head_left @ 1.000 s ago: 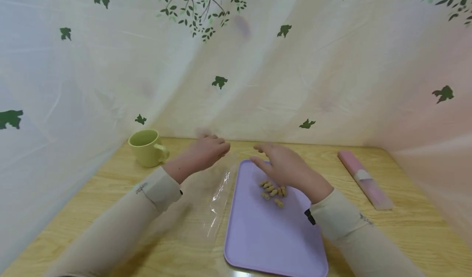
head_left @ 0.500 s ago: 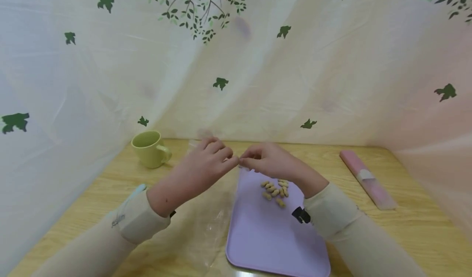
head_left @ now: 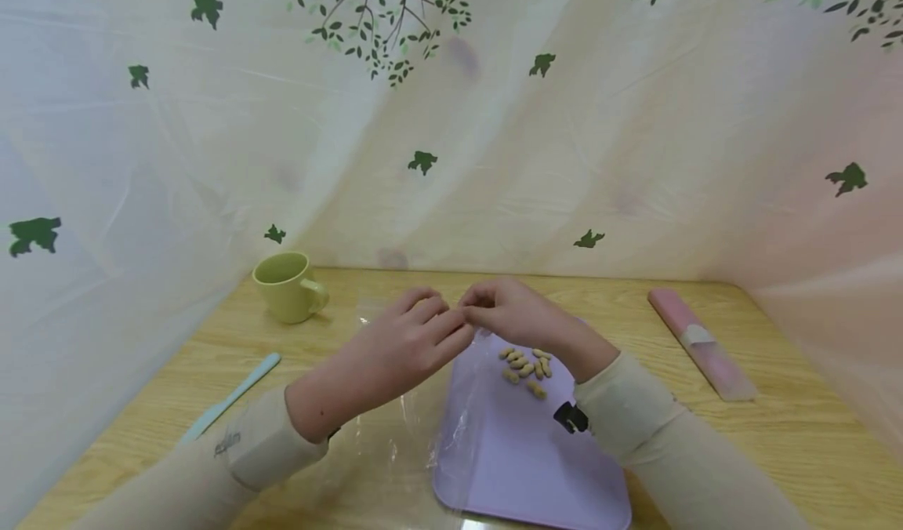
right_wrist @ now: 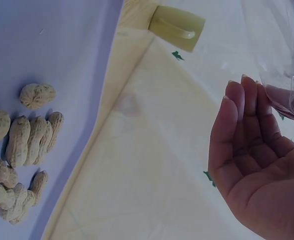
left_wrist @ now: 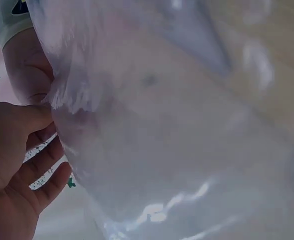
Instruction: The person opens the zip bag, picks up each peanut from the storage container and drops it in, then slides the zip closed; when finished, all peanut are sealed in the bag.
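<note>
A clear plastic bag hangs from both my hands, over the bare table and the left part of the lilac tray. My left hand pinches the bag's edge between thumb and forefinger, its other fingers loosely bent. Close against it, my right hand pinches the same edge with thumb and forefinger; the left wrist view shows the film gathered in creases there. Several unshelled peanuts lie on the far half of the tray, below the right hand. The pinched edge itself is partly hidden by fingers.
A yellow-green mug stands at the back left. A light blue slim utensil lies beside the left sleeve, partly covered by it. At the right is a long pink packet with a pale band. A printed curtain surrounds the wooden table.
My hands have come together and now pinch the bag's edge. The bag has shifted right, over the tray's left side. More of the blue utensil shows beside the left sleeve.
</note>
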Demonstrator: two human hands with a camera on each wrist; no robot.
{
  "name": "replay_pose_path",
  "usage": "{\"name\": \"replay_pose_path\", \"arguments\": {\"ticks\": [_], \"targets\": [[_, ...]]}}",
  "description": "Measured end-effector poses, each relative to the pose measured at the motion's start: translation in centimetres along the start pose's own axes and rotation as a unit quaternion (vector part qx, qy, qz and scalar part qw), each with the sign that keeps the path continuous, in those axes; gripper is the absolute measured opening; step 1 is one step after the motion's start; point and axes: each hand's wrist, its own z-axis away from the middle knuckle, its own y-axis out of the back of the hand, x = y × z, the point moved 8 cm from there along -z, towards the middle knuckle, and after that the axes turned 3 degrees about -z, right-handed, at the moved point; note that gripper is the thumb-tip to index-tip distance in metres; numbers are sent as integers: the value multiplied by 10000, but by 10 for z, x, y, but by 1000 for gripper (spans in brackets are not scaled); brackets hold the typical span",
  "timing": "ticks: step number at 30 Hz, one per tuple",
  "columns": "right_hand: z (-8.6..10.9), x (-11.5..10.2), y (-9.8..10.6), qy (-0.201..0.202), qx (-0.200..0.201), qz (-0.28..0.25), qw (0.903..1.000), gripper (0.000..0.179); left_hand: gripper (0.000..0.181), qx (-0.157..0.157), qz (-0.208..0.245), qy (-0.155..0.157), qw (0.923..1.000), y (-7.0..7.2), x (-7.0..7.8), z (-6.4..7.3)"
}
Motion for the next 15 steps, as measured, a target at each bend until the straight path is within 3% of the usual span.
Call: {"name": "replay_pose_path", "arguments": {"ticks": [15], "targets": [[0, 5, 6, -167, 556, 521, 9970, 22, 23, 7, -168, 273, 9995, 2, 6, 7]]}}
